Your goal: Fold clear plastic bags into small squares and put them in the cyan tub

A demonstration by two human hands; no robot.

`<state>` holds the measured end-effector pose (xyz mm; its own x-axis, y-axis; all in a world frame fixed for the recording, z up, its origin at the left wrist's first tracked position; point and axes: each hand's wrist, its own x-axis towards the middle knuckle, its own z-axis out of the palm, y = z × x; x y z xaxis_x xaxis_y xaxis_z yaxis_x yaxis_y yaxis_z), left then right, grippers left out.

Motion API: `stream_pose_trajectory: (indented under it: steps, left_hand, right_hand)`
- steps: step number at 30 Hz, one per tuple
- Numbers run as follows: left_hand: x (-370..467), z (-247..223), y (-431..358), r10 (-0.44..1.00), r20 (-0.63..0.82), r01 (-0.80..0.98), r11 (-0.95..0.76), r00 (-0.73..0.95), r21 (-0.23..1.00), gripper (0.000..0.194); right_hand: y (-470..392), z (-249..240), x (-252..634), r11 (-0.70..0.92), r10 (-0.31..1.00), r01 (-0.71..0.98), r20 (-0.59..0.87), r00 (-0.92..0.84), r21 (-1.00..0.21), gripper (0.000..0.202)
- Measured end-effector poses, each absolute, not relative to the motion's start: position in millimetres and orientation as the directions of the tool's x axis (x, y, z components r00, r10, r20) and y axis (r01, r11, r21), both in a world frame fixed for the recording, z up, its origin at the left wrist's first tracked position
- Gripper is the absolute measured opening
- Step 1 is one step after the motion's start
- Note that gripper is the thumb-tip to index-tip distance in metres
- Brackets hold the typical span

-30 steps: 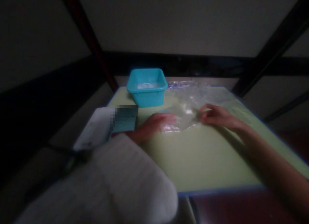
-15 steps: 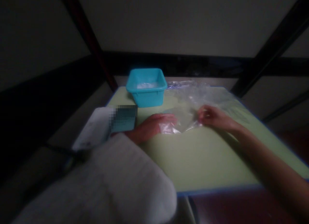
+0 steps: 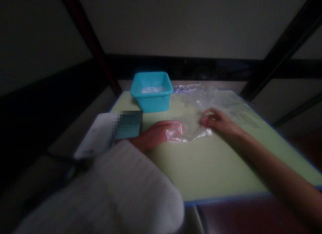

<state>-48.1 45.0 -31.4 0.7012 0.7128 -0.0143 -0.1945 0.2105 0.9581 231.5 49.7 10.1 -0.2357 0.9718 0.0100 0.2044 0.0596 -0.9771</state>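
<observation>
A clear plastic bag (image 3: pixel 187 135) lies crinkled between my hands on the pale green table. My left hand (image 3: pixel 161 131) stretches forward with its fingers extended, and clear film covers them; it looks to be in the bag's near end, though blur hides the exact edge. My right hand (image 3: pixel 218 121) is closed in a pinch on the bag's right side, thumb and fingertips together. More clear plastic (image 3: pixel 213 96) spreads out behind my right hand, towards the table's far edge.
A turquoise basin (image 3: pixel 154 101) with whitish or clear contents stands at the back left. Left of my left hand lies a white flat object (image 3: pixel 93 135) beside a dark, pixelated one (image 3: pixel 129 125). The green table (image 3: pixel 213 173) has a blue edge. A pale sleeve or cloth fills the lower left.
My right hand has moved slightly left and up, shifting the film with it. The left hand stays nearly in place, with the plastic now creased differently over its fingers.
</observation>
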Motion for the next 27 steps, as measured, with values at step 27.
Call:
stream_pose_trajectory:
  steps: [27]
  left_hand:
    - [-32.5, -2.5, 30.7, 0.841, -0.194, -0.264, 0.365, 0.505, 0.893, 0.054]
  right_hand:
    - [58.7, -0.5, 213.8, 0.323, 0.946, 0.544, 0.244, -0.214, -0.775, 0.020]
